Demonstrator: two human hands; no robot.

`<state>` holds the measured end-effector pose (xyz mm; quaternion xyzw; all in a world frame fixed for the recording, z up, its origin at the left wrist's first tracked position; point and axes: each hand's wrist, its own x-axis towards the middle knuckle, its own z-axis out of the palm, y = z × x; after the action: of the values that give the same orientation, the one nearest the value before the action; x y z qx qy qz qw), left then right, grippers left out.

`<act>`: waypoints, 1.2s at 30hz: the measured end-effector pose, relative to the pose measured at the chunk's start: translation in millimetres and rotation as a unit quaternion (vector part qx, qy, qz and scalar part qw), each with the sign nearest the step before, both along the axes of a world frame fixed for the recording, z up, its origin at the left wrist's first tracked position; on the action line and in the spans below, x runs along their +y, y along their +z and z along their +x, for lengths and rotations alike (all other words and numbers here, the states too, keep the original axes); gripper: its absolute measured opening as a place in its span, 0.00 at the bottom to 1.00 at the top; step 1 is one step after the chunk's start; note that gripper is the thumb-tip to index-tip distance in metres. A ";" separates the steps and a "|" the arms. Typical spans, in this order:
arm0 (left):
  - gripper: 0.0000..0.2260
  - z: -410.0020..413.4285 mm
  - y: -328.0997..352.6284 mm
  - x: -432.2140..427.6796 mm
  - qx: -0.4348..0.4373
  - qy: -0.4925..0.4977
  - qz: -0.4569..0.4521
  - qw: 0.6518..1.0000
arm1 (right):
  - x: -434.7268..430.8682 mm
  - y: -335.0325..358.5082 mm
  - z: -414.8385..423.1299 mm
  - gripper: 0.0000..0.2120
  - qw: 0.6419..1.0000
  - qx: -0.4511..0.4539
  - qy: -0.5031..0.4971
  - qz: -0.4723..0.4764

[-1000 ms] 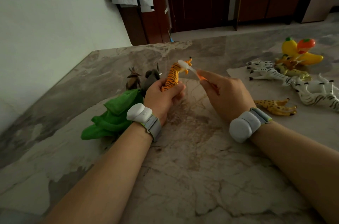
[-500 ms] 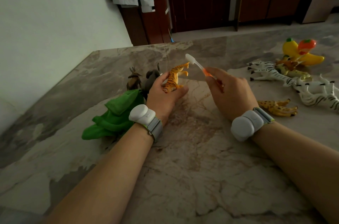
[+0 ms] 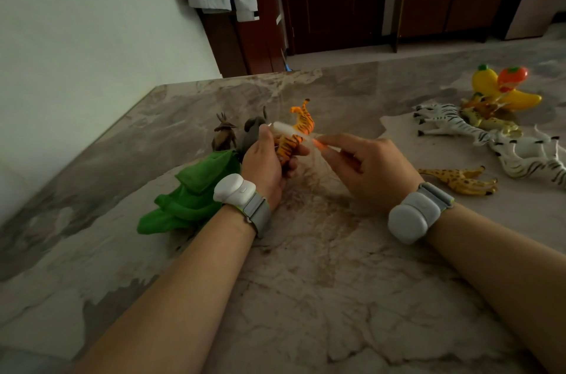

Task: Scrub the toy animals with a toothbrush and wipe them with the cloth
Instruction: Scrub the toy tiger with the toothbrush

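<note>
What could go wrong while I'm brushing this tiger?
The left hand grips the tiger by one end only, so a hard stroke of the toothbrush might twist it loose. The grey toy and deer stand right behind that hand; a jerk could topple them.

passable: bare tabletop [image 3: 321,297] between forearms; left blocked: green cloth [image 3: 196,199], deer [image 3: 225,136], grey toy [image 3: 252,131]; right blocked: giraffe [image 3: 459,180], zebras [image 3: 453,125]

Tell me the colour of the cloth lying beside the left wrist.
Bright green: the crumpled cloth shows clearly in the head view, the only one.
</note>
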<state>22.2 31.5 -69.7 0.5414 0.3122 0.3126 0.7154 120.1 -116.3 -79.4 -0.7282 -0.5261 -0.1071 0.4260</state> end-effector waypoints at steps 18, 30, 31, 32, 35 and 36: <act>0.25 -1.8 2.1 0.1 -0.034 0.006 -0.053 0.998 | 0.2 -2.4 -0.4 0.13 1.000 -0.022 -0.014 0.004; 0.26 -2.6 4.9 -2.5 -0.016 0.000 -0.025 1.000 | -0.2 -1.8 -0.5 0.13 0.999 -0.036 -0.030 0.017; 0.27 -2.7 4.8 -2.2 -0.018 -0.003 -0.024 1.000 | 1.2 -2.5 0.1 0.14 0.999 -0.035 -0.039 0.012; 0.27 -2.7 4.6 -1.8 -0.020 -0.009 -0.022 1.000 | 2.5 -3.1 2.6 0.15 0.998 -0.033 -0.060 0.007; 0.26 -2.6 3.8 -1.2 -0.019 -0.020 -0.016 0.999 | 1.9 -3.1 14.2 0.18 0.991 -0.011 -0.136 -0.004; 0.26 -2.4 3.5 -1.1 -0.019 -0.021 -0.014 1.000 | 0.9 -2.4 16.5 0.18 0.989 -0.005 -0.150 -0.005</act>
<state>19.7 30.4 -66.2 0.5323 0.2913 0.3029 0.7349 136.5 -115.5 -81.8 -0.8005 -0.4134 -0.1704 0.3991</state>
